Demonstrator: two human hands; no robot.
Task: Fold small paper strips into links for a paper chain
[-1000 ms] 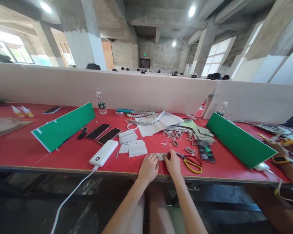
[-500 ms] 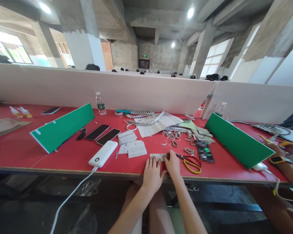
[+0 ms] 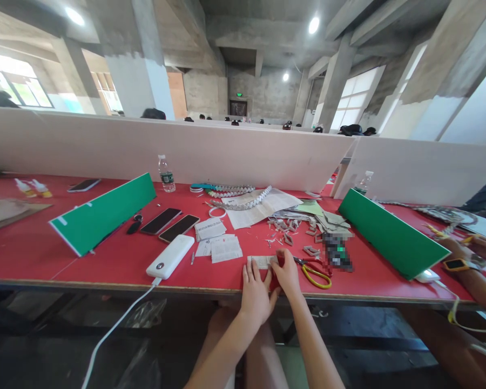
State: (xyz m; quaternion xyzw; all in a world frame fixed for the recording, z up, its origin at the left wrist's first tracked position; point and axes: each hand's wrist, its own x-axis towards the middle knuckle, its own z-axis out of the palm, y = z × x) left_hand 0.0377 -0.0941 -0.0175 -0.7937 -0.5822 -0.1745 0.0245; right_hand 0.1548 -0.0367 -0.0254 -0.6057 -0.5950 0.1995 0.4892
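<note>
A small folded piece of printed paper [image 3: 261, 261] lies near the front edge of the red table. My left hand [image 3: 256, 294] rests flat with its fingers stretched out, the fingertips on the paper's lower edge. At the paper's right end, my right hand [image 3: 287, 273] has its fingers bent together and grips that end. Just right of it lie scissors [image 3: 316, 276] with red and yellow handles, touching neither hand. Cut newspaper pieces [image 3: 225, 248] are stacked to the left of my hands.
A white power bank [image 3: 170, 257] with a cable and two phones [image 3: 161, 221] lie to the left. Folded paper links [image 3: 288, 239] and a woven paper chain [image 3: 251, 202] are farther back. Green boards [image 3: 392, 232] flank the place; a co-worker's hand [image 3: 456, 251] is beyond the right one.
My left hand has shifted slightly right and its fingers have moved a little on the paper. My right hand stays at the paper's right end.
</note>
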